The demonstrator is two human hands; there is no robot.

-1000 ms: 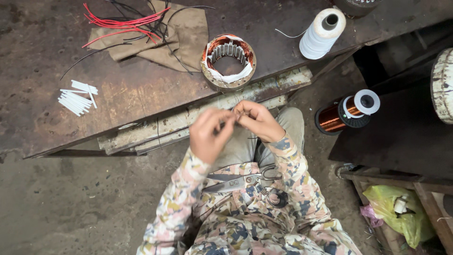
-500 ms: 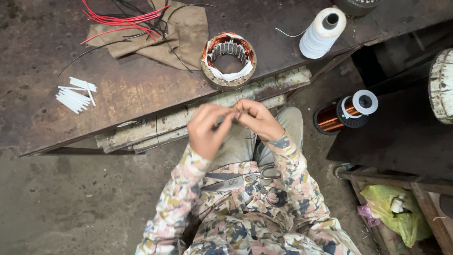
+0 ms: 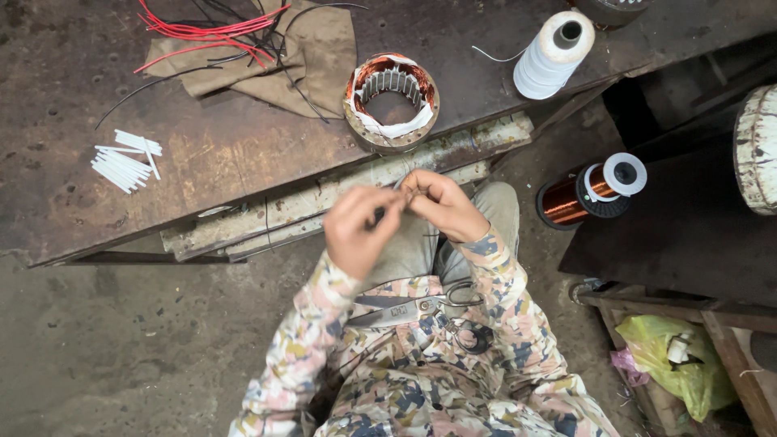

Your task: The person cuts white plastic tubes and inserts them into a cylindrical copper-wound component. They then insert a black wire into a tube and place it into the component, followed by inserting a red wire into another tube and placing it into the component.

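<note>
Grip – both hands (image 3: 405,214) pinching together, white spool (image 3: 553,55) beyond.

One camera only, worn on the head, looks steeply down from near onto the lap, the counter (image 3: 202,162) edge and the floor (image 3: 121,348).
</note>
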